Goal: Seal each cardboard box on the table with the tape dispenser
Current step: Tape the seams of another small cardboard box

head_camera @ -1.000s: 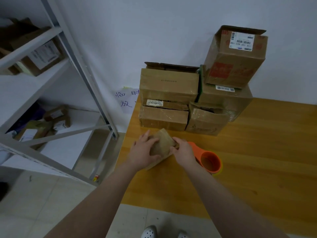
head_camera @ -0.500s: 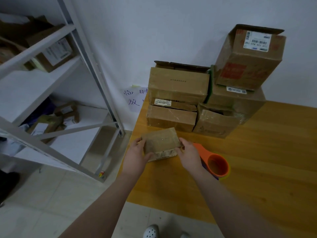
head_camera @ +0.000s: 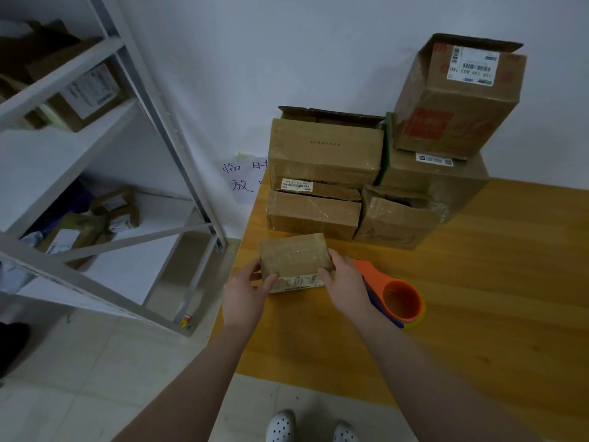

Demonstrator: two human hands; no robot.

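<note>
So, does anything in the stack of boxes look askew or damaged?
Yes. The top box sits tilted, its flap open. The front right box has a crumpled, gaping top.

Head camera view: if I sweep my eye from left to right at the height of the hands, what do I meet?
Metal shelf rack → left hand → small cardboard box, gripped at either end by the two hands → right hand → orange tape dispenser.
</note>
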